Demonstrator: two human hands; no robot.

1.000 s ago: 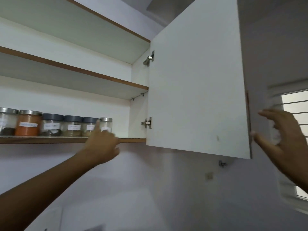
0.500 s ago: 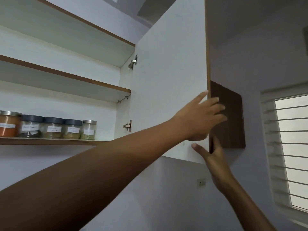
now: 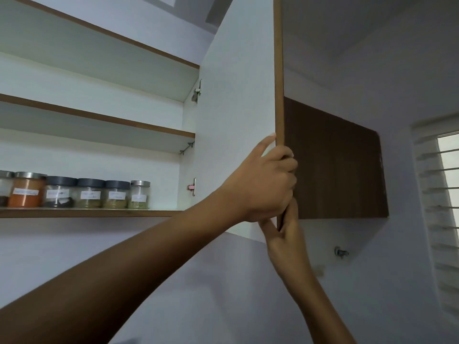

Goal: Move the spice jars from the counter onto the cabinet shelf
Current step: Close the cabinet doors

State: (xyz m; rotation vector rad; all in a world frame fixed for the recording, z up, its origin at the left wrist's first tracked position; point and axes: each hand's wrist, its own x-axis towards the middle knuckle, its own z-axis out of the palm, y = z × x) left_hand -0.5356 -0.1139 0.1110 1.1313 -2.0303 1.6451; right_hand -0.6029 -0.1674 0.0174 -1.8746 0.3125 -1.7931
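Several labelled spice jars (image 3: 74,193) stand in a row on the lowest cabinet shelf (image 3: 87,212), at the left. The jar with orange powder (image 3: 24,191) is near the row's left end; a small steel-lidded jar (image 3: 139,194) ends it on the right. The white cabinet door (image 3: 238,115) hangs open, edge-on to me. My left hand (image 3: 265,184) grips the door's brown front edge, fingers curled round it. My right hand (image 3: 285,234) holds the door's lower corner from below, thumb on the inner face.
Two higher shelves (image 3: 99,117) hold nothing in view. A closed brown cabinet (image 3: 332,165) sits right of the door. A louvred window (image 3: 444,194) is at the far right. A small metal fitting (image 3: 341,252) projects from the wall below the cabinets.
My left hand left the jars, crossed to the door and closed round its edge. My right hand came in under the door's corner. The door has swung towards the cabinet.
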